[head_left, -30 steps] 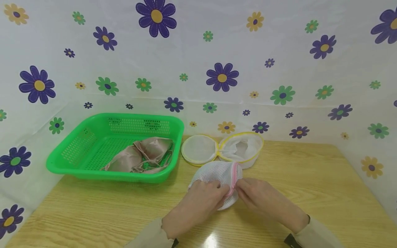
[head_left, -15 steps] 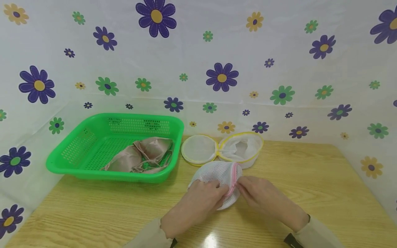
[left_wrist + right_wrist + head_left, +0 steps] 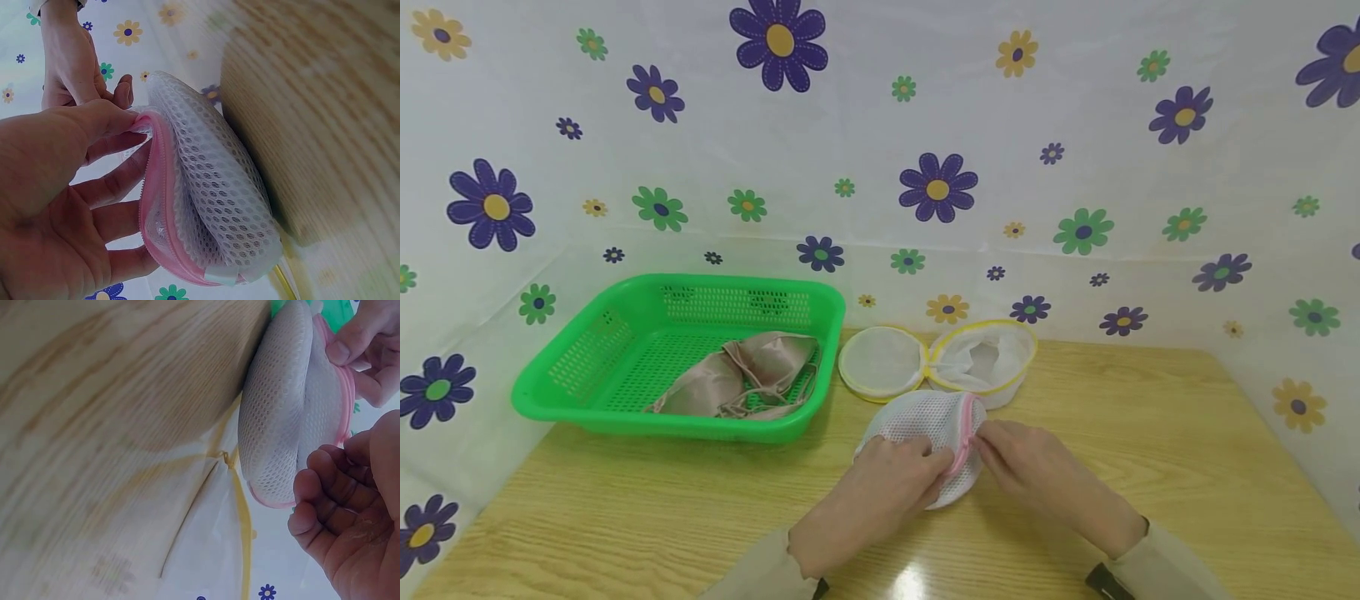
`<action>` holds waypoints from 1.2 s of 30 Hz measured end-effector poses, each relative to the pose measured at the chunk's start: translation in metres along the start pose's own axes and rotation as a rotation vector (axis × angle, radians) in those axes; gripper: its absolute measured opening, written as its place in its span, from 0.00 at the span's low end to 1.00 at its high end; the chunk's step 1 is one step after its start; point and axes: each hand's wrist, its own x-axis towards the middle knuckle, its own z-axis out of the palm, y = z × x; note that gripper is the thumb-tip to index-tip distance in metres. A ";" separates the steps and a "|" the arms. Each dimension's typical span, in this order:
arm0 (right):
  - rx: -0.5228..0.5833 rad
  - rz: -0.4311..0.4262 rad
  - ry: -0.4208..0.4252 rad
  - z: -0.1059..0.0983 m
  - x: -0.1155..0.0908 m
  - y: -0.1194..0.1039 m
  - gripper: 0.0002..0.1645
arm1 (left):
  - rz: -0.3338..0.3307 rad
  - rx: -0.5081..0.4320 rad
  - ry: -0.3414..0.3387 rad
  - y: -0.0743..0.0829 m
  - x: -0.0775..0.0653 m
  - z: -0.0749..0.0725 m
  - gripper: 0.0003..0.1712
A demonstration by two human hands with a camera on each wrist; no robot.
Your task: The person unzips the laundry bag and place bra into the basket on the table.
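Observation:
A white mesh laundry bag [image 3: 910, 412] with a pink zip [image 3: 966, 425] lies on the table between the two hands. My left hand [image 3: 891, 475] pinches the zip edge between thumb and index finger, its other fingers spread along the zip in the left wrist view. My right hand [image 3: 1037, 471] pinches at the far stretch of the pink zip with thumb and forefinger. Whether a zip pull sits in those fingertips is hidden. In the right wrist view the bag [image 3: 275, 406] looks rounded, and the zip side is parted.
A green plastic basket [image 3: 681, 427] at left holds a beige satin bra [image 3: 707, 383] with straps. Behind the laundry bag lies an open yellow-rimmed mesh bag [image 3: 992, 392], its round lid [image 3: 883, 362] folded out to the left. A flowered sheet [image 3: 820, 142] hangs behind the wooden table [image 3: 1150, 433].
My right hand has shifted slightly up and away along the pink zip. The left hand holds its place, and the basket and yellow-rimmed bag have not moved.

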 end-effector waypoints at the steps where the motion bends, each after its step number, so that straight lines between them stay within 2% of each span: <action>1: -0.001 -0.005 0.006 0.000 0.000 0.001 0.05 | 0.000 0.001 0.000 0.000 0.000 0.000 0.08; 9: -0.006 0.002 0.012 0.002 0.000 0.004 0.02 | -0.012 -0.021 -0.018 0.001 0.000 0.001 0.07; 22: -0.008 0.048 -0.021 0.001 0.001 0.003 0.06 | -0.009 -0.031 -0.032 0.001 0.000 0.001 0.07; 32: -0.033 0.033 -0.001 0.004 0.003 0.006 0.08 | -0.007 -0.018 -0.032 0.001 0.001 0.000 0.08; 36: -0.046 0.013 0.021 0.004 0.003 0.006 0.08 | -0.012 -0.026 -0.051 0.001 0.001 0.000 0.07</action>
